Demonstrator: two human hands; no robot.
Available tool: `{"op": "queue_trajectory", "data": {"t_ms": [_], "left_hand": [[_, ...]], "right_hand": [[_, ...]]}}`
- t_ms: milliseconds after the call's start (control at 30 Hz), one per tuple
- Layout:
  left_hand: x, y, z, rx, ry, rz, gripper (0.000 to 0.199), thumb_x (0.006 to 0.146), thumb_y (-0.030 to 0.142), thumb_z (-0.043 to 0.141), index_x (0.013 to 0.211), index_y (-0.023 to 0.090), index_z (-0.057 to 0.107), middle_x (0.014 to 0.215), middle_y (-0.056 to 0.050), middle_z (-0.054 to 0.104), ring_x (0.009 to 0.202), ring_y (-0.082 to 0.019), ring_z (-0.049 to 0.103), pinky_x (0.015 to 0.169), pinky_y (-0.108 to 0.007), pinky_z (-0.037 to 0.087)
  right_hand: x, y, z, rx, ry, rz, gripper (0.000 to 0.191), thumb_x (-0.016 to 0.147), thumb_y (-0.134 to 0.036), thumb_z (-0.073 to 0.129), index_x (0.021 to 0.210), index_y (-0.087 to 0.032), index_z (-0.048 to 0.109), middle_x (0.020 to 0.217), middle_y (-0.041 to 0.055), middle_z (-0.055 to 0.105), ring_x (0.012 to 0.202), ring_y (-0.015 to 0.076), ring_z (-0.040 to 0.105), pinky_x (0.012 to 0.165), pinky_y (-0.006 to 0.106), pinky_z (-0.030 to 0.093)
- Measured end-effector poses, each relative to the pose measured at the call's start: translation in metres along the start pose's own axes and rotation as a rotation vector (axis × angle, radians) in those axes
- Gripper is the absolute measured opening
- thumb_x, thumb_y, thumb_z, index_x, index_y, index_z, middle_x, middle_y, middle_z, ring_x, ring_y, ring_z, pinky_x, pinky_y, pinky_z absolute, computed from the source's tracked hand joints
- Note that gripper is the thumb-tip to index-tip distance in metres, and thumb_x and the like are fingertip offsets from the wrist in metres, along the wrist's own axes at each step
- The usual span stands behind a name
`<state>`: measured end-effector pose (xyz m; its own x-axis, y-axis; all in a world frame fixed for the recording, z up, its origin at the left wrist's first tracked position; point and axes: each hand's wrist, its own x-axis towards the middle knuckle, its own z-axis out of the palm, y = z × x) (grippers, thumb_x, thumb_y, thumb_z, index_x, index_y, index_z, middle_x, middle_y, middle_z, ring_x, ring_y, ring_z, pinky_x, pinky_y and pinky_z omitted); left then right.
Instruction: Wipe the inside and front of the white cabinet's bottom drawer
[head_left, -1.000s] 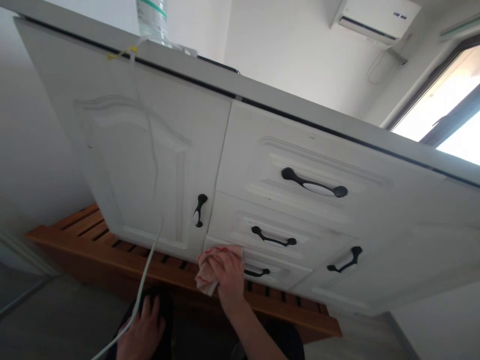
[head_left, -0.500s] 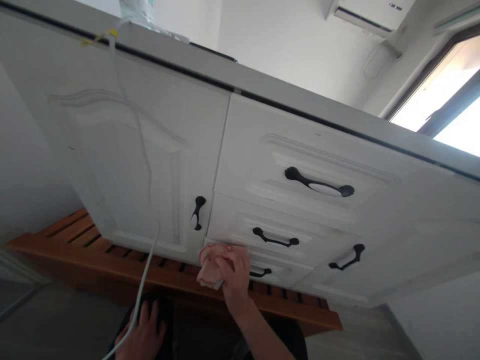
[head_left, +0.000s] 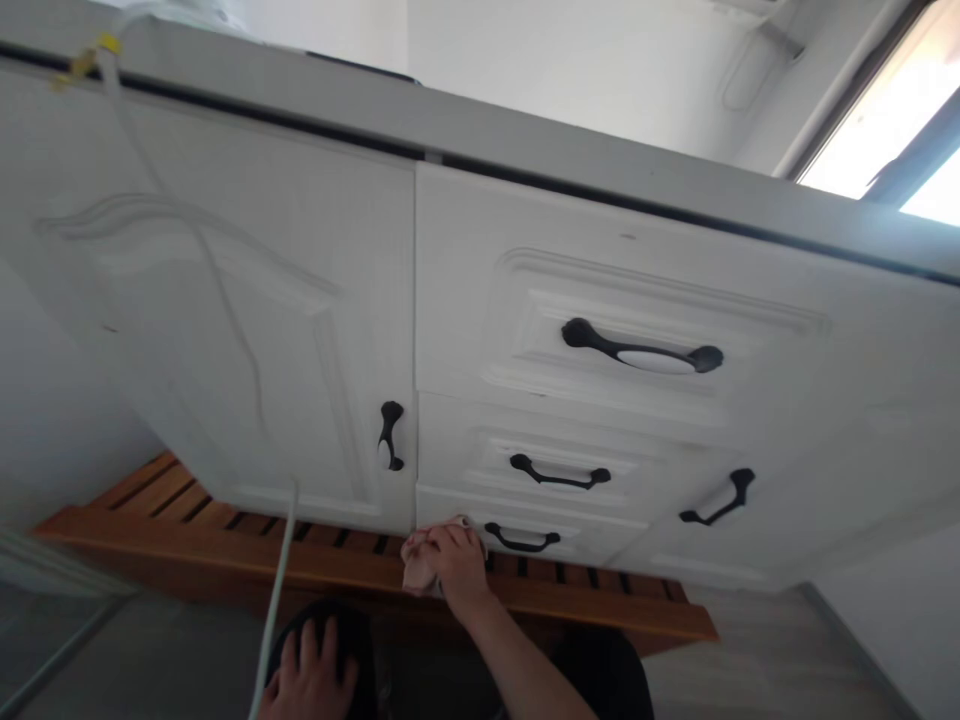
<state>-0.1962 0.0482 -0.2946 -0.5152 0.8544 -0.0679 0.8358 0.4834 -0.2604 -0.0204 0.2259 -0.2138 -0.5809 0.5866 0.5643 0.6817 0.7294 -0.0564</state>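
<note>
My right hand [head_left: 459,568] is closed on a crumpled pinkish cloth [head_left: 421,562], pressed at the lower left corner of the bottom drawer [head_left: 585,540] of a white cabinet. Just right of the hand is that drawer's black handle [head_left: 523,538]. Part of the cloth lies hidden beneath the fingers. Down at the lower left, my left hand [head_left: 313,672] rests on my dark-clothed knee with its fingers spread, holding nothing. A white cable [head_left: 277,590] hangs close beside it.
Slatted brown wood [head_left: 225,535] runs along the cabinet's foot. Black handles stick out from the top drawer [head_left: 641,348], the middle drawer [head_left: 561,472], the left door [head_left: 390,437] and the right door [head_left: 718,500]. The cable drops from the countertop [head_left: 525,130], tied with a yellow tie [head_left: 109,43].
My right hand has shifted slightly lower on the cabinet front with the cloth, near the bottom drawer's edge. The view has turned downward. My left hand stays on the knee.
</note>
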Motion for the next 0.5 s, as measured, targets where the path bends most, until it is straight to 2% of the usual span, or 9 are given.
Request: {"op": "queue_trajectory", "data": {"t_ms": [67,167,267,367,500], "left_hand": [[0.003,0.0,0.004,0.013,0.006,-0.006,0.064,0.093,0.041,0.043,0.152,0.016,0.041,0.158,-0.019,0.04,0.15,-0.038,0.029,0.115,-0.047,0.029],[0.005,0.003,0.007,-0.029,0.018,0.019,0.064,0.092,0.039,0.043,0.151,0.012,0.042,0.158,-0.021,0.04,0.15,-0.039,0.028,0.117,-0.049,0.026],[0.004,0.004,0.004,-0.182,0.011,0.015,0.066,0.09,0.036,0.04,0.151,0.01,0.04,0.159,-0.022,0.038,0.151,-0.039,0.024,0.114,-0.054,0.031],[0.004,0.004,0.0,-0.267,-0.002,-0.01,0.07,0.086,0.034,0.041,0.151,0.009,0.039,0.16,-0.023,0.036,0.152,-0.039,0.02,0.11,-0.057,0.037],[0.006,0.002,-0.002,-0.214,-0.015,0.059,0.066,0.083,0.033,0.044,0.144,0.008,0.049,0.154,-0.022,0.045,0.149,-0.04,0.027,0.115,-0.055,0.03]], "right_hand": [[-0.01,0.006,-0.004,-0.015,-0.002,0.032,0.007,0.096,-0.035,0.065,0.094,-0.031,0.071,0.1,-0.0032,0.074,0.095,0.0182,0.062,0.08,0.033,0.045],[-0.03,0.023,-0.014,-0.038,0.024,0.018,0.012,0.098,-0.032,0.061,0.102,-0.029,0.072,0.118,-0.0015,0.075,0.104,0.0189,0.063,0.085,0.033,0.047],[-0.054,0.049,-0.028,-0.061,0.06,-0.038,0.022,0.101,-0.025,0.055,0.116,-0.028,0.07,0.129,-0.0005,0.072,0.107,0.0169,0.064,0.084,0.031,0.049],[-0.077,0.078,-0.045,-0.071,0.037,-0.066,0.025,0.1,-0.023,0.055,0.12,-0.03,0.07,0.129,-0.0006,0.072,0.106,0.0156,0.065,0.083,0.03,0.05],[-0.1,0.097,-0.063,-0.089,0.071,0.036,0.028,0.097,-0.019,0.059,0.119,-0.031,0.071,0.114,-0.0001,0.077,0.101,0.0178,0.067,0.09,0.035,0.052]]}}
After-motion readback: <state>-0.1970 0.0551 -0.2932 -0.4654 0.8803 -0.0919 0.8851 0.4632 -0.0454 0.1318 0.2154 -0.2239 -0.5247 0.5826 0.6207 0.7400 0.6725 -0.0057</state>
